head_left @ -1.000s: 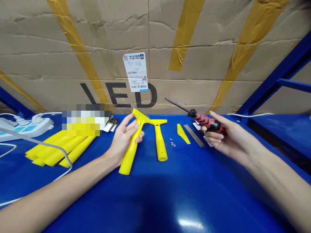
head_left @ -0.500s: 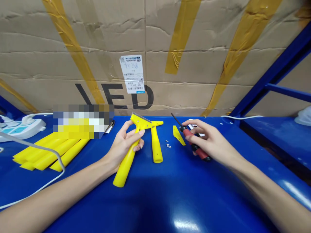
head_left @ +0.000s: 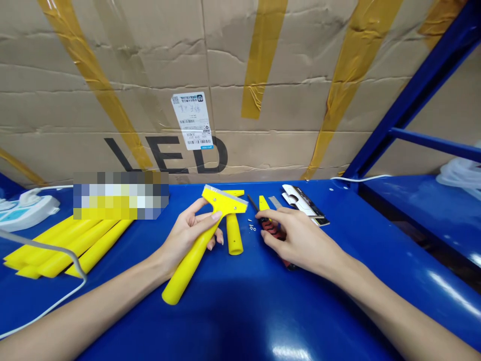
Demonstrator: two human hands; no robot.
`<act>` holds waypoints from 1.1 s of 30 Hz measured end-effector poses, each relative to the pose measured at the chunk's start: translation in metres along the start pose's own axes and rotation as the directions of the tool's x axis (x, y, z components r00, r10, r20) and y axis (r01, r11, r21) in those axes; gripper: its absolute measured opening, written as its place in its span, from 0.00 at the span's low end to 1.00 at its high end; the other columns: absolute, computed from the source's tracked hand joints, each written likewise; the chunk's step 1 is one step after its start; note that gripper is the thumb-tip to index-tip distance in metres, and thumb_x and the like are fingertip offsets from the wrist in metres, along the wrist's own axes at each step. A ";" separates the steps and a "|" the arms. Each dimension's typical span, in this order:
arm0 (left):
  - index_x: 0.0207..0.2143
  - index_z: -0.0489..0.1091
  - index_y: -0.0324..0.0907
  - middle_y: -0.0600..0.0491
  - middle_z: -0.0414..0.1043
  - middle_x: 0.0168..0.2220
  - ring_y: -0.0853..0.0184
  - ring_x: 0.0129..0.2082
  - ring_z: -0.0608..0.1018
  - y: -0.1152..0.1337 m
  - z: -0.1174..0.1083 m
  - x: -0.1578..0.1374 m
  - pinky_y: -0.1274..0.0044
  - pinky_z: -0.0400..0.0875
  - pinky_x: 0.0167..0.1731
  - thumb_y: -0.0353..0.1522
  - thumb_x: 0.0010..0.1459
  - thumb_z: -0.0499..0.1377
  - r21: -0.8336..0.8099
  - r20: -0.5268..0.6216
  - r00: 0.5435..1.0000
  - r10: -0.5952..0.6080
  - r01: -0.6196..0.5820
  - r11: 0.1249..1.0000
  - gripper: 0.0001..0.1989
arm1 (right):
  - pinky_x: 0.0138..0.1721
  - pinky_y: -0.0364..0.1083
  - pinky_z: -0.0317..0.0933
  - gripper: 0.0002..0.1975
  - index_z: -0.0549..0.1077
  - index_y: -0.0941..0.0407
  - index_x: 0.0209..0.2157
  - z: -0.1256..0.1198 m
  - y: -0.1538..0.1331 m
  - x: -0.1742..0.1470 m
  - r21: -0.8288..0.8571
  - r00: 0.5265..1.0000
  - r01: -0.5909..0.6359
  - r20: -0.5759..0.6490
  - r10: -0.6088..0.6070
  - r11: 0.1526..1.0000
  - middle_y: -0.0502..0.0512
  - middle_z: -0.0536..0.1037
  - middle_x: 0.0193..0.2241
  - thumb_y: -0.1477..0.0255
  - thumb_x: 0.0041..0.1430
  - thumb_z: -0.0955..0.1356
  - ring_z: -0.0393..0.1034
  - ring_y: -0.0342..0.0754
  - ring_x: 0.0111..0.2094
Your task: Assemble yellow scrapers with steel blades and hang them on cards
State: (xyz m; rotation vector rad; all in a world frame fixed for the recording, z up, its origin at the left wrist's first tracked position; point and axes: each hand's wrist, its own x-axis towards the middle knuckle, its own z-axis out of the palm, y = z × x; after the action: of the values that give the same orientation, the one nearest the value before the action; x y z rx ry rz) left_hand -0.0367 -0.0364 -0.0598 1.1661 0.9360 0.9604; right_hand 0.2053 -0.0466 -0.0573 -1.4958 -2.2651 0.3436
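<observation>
A yellow scraper [head_left: 191,255] with a metal blade edge along its head is gripped in my left hand [head_left: 190,230], its handle slanting down to the left. Behind its head lies a second yellow scraper body [head_left: 235,235], partly covered. My right hand [head_left: 300,233] has its fingers around the red and black handle of a screwdriver [head_left: 273,229], low over the table, shaft pointing away to the left. Several small screws and nuts [head_left: 251,226] rest between the hands. Beyond the screwdriver are a yellow clamp plate [head_left: 263,203] and a thin metal blade [head_left: 275,202], both partly hidden.
White and black card packaging [head_left: 300,199] lies behind my right hand. Several yellow handles [head_left: 86,235] are piled at left, their far ends blurred out. A power strip [head_left: 32,213] and white cable [head_left: 79,268] sit farther left. A large cardboard box [head_left: 150,110] backs the blue table [head_left: 225,321].
My right hand has moved left and lower with the screwdriver, uncovering the card packaging. The scraper in my left hand has turned so its head faces me more. The view has shifted slightly right.
</observation>
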 end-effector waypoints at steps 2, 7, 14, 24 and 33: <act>0.59 0.59 0.41 0.53 0.77 0.22 0.75 0.17 0.72 0.005 0.001 0.001 0.86 0.66 0.20 0.38 0.60 0.65 0.011 0.019 1.000 0.015 -0.015 1.000 0.29 | 0.39 0.48 0.65 0.20 0.76 0.52 0.54 -0.006 0.001 0.001 0.017 0.999 -0.026 -0.027 0.026 1.000 0.57 0.82 0.36 0.60 0.65 0.65 0.76 0.53 0.36; 0.56 0.65 0.39 0.51 0.78 0.23 0.73 0.17 0.74 0.027 0.014 0.014 0.85 0.66 0.17 0.37 0.59 0.65 0.084 0.134 0.991 0.017 -0.028 0.996 0.25 | 0.31 0.47 0.60 0.17 0.79 0.52 0.42 -0.038 0.025 0.006 -0.028 0.905 -0.267 -0.350 0.240 0.963 0.53 0.82 0.29 0.59 0.68 0.61 0.75 0.51 0.30; 0.53 0.67 0.41 0.43 0.82 0.39 0.65 0.30 0.84 0.029 0.054 0.039 0.84 0.73 0.22 0.36 0.60 0.65 0.094 0.204 0.977 -0.059 0.040 0.995 0.20 | 0.36 0.49 0.60 0.19 0.78 0.52 0.50 -0.047 0.067 0.006 -0.290 0.965 -0.263 -0.099 0.244 0.920 0.60 0.82 0.43 0.64 0.58 0.67 0.76 0.59 0.41; 0.43 0.70 0.37 0.46 0.80 0.30 0.69 0.26 0.83 0.027 0.066 0.043 0.86 0.75 0.22 0.26 0.63 0.59 -0.120 0.048 0.994 -0.099 0.104 0.987 0.05 | 0.30 0.47 0.55 0.11 0.78 0.56 0.39 -0.051 0.063 0.006 -0.379 0.965 -0.252 -0.169 0.201 0.890 0.59 0.82 0.33 0.76 0.56 0.66 0.76 0.56 0.33; 0.37 0.75 0.34 0.45 0.79 0.43 0.65 0.50 0.81 0.047 0.051 0.047 0.79 0.75 0.53 0.22 0.65 0.56 -0.479 -0.116 0.983 0.144 -0.183 0.858 0.07 | 0.24 0.44 0.51 0.20 0.63 0.54 0.21 -0.050 0.038 0.006 0.454 0.834 -0.003 -0.490 0.253 0.891 0.48 0.67 0.19 0.60 0.64 0.66 0.61 0.44 0.21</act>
State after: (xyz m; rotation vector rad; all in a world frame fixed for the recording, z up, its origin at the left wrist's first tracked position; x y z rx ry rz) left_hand 0.0203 -0.0013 -0.0098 0.7849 0.6024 1.3000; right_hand 0.2574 -0.0265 -0.0272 -1.3009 -1.5182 0.3822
